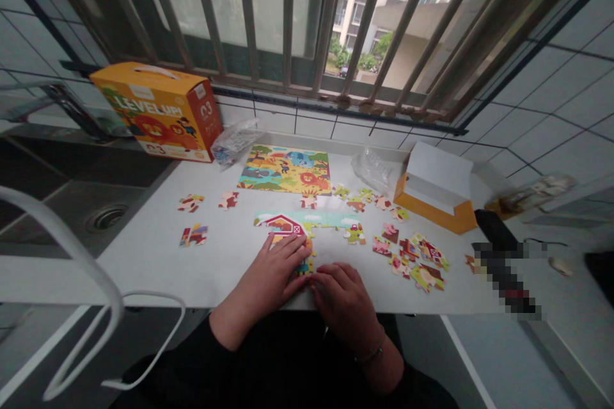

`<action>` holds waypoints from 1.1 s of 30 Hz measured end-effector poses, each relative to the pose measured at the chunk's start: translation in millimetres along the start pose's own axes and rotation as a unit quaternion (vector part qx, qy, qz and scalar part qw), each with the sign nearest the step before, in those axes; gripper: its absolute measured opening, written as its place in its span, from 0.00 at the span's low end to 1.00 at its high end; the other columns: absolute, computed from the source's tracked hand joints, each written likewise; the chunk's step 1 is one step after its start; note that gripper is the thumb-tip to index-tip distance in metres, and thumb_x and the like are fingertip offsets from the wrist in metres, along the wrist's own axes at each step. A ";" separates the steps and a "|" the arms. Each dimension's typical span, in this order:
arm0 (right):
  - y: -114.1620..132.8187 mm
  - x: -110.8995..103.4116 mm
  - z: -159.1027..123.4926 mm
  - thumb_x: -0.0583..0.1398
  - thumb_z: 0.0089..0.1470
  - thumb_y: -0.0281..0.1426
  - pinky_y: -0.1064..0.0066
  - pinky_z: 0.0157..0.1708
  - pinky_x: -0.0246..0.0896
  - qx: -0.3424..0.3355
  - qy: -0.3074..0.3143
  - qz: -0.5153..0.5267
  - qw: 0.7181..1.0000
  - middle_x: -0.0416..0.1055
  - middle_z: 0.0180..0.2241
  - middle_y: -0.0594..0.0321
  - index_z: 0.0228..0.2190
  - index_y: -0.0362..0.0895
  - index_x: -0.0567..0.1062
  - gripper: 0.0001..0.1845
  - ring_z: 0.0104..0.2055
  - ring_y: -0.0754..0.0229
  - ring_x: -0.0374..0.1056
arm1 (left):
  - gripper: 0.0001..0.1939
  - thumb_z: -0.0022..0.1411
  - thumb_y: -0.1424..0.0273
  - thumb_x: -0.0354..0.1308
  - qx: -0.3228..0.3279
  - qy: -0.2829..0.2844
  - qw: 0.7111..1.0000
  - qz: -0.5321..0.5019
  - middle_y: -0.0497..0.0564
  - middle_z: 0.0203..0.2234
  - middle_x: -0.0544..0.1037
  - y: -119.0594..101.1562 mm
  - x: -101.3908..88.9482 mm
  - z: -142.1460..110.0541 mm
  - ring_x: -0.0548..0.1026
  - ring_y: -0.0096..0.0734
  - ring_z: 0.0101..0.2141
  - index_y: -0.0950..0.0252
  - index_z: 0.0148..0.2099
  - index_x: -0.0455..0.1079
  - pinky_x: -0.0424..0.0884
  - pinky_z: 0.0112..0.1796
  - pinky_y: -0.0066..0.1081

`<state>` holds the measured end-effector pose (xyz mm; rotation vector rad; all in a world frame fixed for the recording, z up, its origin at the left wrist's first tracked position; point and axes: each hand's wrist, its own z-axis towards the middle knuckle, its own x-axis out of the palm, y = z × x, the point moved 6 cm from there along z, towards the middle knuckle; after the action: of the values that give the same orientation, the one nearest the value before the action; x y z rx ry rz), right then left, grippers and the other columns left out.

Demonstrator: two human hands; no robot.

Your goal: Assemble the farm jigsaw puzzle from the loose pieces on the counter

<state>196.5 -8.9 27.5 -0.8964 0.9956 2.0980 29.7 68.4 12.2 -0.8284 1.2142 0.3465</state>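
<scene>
Half-built barn puzzle under both hands' fingertips.

A partly joined farm puzzle lies flat; its red barn corner sits just beyond the left fingertips; its lower edge lies under the fingers; loose pieces scatter right of them.

Home kitchen, steel sink w/ drain, tiled walls, barred window, apt blocks outside
</scene>
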 end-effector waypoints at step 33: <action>-146.9 -126.8 -94.2 0.61 0.71 0.42 0.48 0.56 0.67 0.306 -0.040 -0.275 0.910 0.80 0.51 0.46 0.50 0.44 0.82 0.17 0.53 0.41 0.74 | 0.21 0.78 0.59 0.56 0.041 -0.052 0.998 0.001 0.59 0.71 0.74 21.1 -11.4 -1.2 0.72 0.52 0.70 0.57 0.68 0.73 0.58 0.72 0.64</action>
<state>409.3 -44.0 25.4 -0.6510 1.1046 1.2277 11.4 83.7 14.7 -0.7307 1.1248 0.3354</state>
